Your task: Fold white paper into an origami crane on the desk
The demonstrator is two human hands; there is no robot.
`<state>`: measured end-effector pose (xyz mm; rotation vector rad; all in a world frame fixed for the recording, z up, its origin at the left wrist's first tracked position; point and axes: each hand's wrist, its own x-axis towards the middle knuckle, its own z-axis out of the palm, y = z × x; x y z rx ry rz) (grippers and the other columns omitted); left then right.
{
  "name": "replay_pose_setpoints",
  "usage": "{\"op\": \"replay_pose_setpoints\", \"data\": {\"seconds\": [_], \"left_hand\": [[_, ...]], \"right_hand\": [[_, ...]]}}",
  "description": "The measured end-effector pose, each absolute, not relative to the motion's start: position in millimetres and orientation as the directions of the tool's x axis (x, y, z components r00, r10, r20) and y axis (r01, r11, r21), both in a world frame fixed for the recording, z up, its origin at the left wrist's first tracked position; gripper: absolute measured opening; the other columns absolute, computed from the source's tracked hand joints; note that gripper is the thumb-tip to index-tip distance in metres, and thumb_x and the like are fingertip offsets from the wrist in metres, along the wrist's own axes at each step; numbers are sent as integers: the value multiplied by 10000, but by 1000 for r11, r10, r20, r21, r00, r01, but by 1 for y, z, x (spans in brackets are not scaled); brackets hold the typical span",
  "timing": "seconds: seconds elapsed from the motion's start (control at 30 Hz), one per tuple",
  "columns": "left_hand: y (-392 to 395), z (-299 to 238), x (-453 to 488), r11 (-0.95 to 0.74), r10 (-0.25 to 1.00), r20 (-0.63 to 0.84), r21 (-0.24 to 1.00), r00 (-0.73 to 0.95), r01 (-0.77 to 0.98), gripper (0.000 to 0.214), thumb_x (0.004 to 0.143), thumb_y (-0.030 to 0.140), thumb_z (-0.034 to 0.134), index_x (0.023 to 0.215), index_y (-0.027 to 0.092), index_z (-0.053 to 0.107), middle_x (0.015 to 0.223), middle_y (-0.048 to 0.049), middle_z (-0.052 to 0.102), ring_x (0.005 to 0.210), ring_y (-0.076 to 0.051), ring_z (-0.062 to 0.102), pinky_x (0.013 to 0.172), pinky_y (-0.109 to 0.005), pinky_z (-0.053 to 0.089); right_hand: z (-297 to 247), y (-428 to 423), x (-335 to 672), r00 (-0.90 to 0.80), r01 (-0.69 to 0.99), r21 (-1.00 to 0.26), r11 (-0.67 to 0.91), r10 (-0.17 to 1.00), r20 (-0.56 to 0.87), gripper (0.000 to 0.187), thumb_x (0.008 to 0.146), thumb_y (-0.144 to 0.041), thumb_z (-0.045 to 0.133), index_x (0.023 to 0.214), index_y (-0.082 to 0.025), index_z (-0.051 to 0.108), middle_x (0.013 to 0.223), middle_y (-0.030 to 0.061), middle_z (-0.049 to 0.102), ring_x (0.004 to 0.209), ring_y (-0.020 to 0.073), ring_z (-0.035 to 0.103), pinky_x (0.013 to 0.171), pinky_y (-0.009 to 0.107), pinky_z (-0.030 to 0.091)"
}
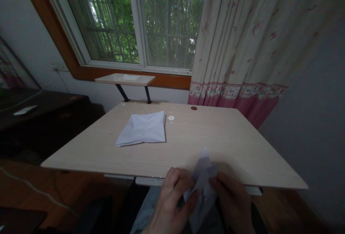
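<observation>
The white folded paper [204,171] is between my two hands at the lower middle of the frame, its narrow point reaching up over the near edge of the worktop [229,133] and its lower end hanging below that edge, above my lap. The fingers of my left hand [172,198] are closed on its left side, with the thumb lying across the front. The fingers of my right hand [233,197] pinch its right edge; how firmly, I cannot tell, as that hand is dark and the layers are blurred.

What worries me is the lack of backing. With the lower part hanging free, pressing with my left thumb could bend the sheet off its line and leave a crooked crease. If my two hands pull unevenly, the thin paper could tear where the folds meet, or the layers could slide out of register. A loosened right pinch would probably let that flap spring open. The slender tip looks easiest to crumple, should it knock against the worktop.

The loosely layered paper stack [142,129], left of centre, lies well apart from my hands, so a stray knuckle seems unlikely to disturb it.
</observation>
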<state>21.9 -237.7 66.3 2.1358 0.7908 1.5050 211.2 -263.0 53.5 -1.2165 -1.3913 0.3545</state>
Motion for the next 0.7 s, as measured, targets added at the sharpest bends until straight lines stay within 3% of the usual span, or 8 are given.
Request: {"op": "replay_pose_setpoints", "data": {"seconds": [0.1, 0.2, 0.33, 0.57, 0.7], "left_hand": [[-234, 56, 25, -627, 779, 585, 745, 226, 229, 14, 945, 222, 653, 938, 215, 663, 812, -7, 654, 753, -157, 639, 683, -232, 531], [-231, 42, 29, -493, 866, 464, 854, 189, 165, 151, 942, 324, 667, 858, 200, 665, 785, 0, 654, 707, -147, 618, 660, -223, 508], [-229, 29, 34, -428, 893, 416, 903, 170, 33, 216, 921, 406, 691, 987, 204, 728, 1022, -55, 705, 808, -165, 644, 676, -228, 510], [-231, 40, 34, -392, 899, 373, 919, 231, 42, 172, 916, 281, 670, 1062, 247, 755, 1053, -61, 681, 935, -203, 667, 703, -227, 530], [-226, 44, 33, -332, 928, 320, 943, 191, 35, 399, 824, 127, 652, 1193, 275, 693, 1178, -64, 632, 1018, -211, 650, 707, -222, 530]], "right_hand": [[51, -260, 210, 276, 408, -813, 416, 793, 544, 166, 903, -409, 714, 969, -322, 839, 846, 19, 818, 656, 222, 767, 591, 270, 643], [45, -256, 208, 289, 397, -809, 434, 778, 559, 205, 920, -374, 697, 1091, -346, 807, 934, 7, 820, 717, 235, 783, 632, 306, 660], [39, -249, 205, 285, 396, -793, 463, 759, 586, 188, 923, -331, 693, 1066, -338, 814, 932, 10, 819, 741, 227, 778, 656, 314, 659], [39, -238, 199, 373, 375, -737, 562, 636, 675, 109, 923, -290, 699, 937, -296, 807, 1021, 68, 735, 954, 228, 693, 753, 327, 596], [48, -236, 205, 263, 324, -687, 650, 636, 725, 139, 938, -357, 686, 863, -279, 774, 893, 69, 712, 887, 235, 660, 746, 350, 565]]}}
